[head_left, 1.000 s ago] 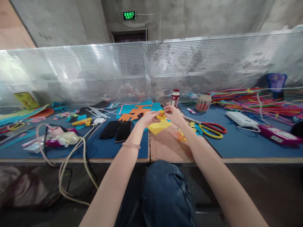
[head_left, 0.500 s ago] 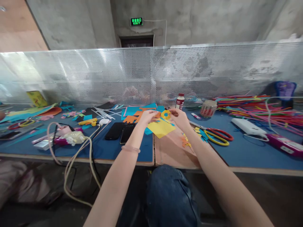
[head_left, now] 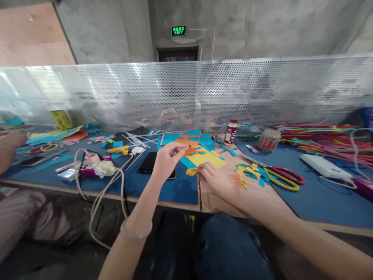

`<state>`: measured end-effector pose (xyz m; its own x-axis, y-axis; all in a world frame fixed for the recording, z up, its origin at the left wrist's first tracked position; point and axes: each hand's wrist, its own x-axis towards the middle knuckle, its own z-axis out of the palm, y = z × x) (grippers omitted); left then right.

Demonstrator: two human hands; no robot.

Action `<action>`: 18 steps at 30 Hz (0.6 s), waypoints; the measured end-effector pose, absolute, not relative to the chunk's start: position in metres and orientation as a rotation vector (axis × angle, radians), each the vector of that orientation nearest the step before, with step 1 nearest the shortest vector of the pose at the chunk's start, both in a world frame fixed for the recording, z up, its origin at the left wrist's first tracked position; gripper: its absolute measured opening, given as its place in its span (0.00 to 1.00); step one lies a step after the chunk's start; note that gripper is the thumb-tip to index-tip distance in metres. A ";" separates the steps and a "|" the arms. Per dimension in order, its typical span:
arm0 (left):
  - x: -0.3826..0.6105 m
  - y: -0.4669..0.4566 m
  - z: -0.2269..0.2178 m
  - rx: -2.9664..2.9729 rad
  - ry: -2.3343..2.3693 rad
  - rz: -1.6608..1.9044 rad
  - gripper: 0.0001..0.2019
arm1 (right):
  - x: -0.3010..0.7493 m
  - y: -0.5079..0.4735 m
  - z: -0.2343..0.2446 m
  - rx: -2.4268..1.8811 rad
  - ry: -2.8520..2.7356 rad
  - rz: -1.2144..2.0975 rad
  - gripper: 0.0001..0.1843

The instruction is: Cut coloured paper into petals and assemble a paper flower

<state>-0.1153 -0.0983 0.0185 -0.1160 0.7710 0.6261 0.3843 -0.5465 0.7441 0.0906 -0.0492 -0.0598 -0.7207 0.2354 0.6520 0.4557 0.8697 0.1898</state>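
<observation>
My right hand is closed on a small yellow paper flower near the front of the table, its petals seen edge-on. To its upper left, my left hand is pinched, thumb against fingers. A tiny dark bit shows at those fingertips, too small to name. Behind the left fingertips lies a cut orange paper sheet. A yellow paper sheet rests just beyond my right hand, with thin blue strips on it. Black phones lie partly hidden behind my left wrist.
Scissors with red and yellow handles lie at right, near paper scraps. A bottle and a clear jar stand behind. Cables hang over the front edge at left, near a yellow glue gun. A co-worker's hand is far left.
My right hand has come down and nearer with the yellow flower, which has tilted edge-on. My left hand has drawn slightly left and nearer. The view has shifted, and a co-worker's hand shows more at left.
</observation>
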 end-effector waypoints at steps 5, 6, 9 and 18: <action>-0.146 -0.111 -0.012 1.672 1.400 1.581 0.12 | 0.094 -0.054 -0.060 -0.357 -2.594 -0.253 0.15; -0.155 -0.110 -0.017 1.664 1.424 1.545 0.12 | 0.096 -0.056 -0.058 -0.382 -2.590 -0.180 0.16; -0.189 -0.097 -0.020 1.737 1.568 1.444 0.10 | 0.098 -0.054 -0.046 -0.411 -2.537 -0.104 0.16; -0.330 -0.032 0.052 1.273 1.921 1.784 0.08 | -0.034 0.009 -0.019 -0.590 -2.490 -0.111 0.09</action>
